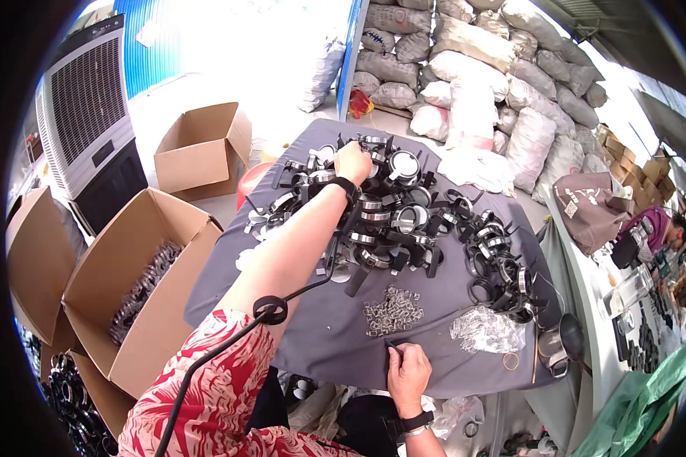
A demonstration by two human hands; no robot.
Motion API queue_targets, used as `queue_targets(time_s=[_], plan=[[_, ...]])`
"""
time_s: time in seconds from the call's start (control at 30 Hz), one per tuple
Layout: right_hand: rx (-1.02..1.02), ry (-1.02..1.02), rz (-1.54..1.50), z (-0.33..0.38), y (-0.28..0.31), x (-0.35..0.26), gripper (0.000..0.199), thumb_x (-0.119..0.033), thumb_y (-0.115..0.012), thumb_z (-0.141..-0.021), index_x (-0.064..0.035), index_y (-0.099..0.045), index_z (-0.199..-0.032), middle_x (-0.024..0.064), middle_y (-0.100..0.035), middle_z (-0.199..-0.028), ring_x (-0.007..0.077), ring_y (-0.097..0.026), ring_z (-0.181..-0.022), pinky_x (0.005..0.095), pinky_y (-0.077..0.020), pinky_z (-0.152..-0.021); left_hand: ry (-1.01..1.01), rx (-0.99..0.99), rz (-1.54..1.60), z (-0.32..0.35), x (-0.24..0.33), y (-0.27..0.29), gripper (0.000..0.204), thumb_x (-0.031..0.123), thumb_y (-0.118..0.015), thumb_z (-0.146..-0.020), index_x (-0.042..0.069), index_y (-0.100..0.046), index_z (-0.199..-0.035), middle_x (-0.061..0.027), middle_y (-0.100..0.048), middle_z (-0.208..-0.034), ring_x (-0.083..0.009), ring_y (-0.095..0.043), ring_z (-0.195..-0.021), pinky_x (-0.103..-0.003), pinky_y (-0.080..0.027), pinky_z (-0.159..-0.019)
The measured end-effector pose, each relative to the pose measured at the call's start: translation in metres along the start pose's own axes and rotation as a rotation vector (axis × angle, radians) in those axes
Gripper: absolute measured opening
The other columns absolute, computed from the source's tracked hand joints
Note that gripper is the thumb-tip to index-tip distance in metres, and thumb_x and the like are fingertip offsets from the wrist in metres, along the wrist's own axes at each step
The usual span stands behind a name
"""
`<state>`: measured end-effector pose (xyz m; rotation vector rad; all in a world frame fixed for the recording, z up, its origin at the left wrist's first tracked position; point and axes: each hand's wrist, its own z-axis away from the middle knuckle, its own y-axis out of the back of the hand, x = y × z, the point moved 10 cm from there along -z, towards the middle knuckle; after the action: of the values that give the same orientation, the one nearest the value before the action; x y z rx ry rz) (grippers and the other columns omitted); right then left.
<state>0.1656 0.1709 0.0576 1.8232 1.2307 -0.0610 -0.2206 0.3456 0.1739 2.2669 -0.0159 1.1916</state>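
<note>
A large heap of black strap pieces with round silver rims (373,204) covers the far and middle part of a grey cloth-covered table (312,335). My left arm stretches across the table, and my left hand (353,163) is at the heap's far side. Its fingers are bent down among the pieces, and what they grip is hidden. Near the front edge, my right hand (409,373) is closed on a small dark strip (393,348), whose tip shows above the fingers. Just beyond it lies a pile of small silver metal loops (393,311).
To the right sit a clear plastic bag (489,330) of small pieces and a metal pot (562,343). Cardboard boxes (149,274) stand left, beside an air cooler (91,114). Stacked sacks (472,99) rise behind. Another person (652,228) is at a bench far right.
</note>
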Motion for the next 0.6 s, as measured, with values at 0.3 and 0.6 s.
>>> queue_targets(time_s=[0.3,0.6], plan=[[-0.007,0.009,-0.018,-0.006,-0.004,-0.004,0.016,-0.012,-0.066,-0.082,-0.0019,-0.053,-0.083,0.0124,-0.059,-0.08,0.0318,-0.059,-0.076,0.0409,-0.0472,-0.068,0.069,-0.207,-0.28,-0.014,-0.009,-0.008,0.028,0.019,-0.058,-0.08,0.004,-0.069,-0.102,-0.0189,-0.066,-0.107,-0.0349,-0.062,-0.105,-0.044,-0.048,-0.088],[0.037,0.026,0.002,0.0,0.009,-0.002,0.014,-0.011,-0.064,-0.082,-0.0028,-0.053,-0.081,0.012,-0.057,-0.077,0.0324,-0.057,-0.074,0.0421,-0.0463,-0.067,-0.695,-1.049,0.587,0.244,0.2,0.128,0.019,0.011,-0.064,-0.088,0.001,-0.066,-0.104,-0.0046,-0.069,-0.093,-0.0106,-0.063,-0.084,-0.028,-0.05,-0.076]])
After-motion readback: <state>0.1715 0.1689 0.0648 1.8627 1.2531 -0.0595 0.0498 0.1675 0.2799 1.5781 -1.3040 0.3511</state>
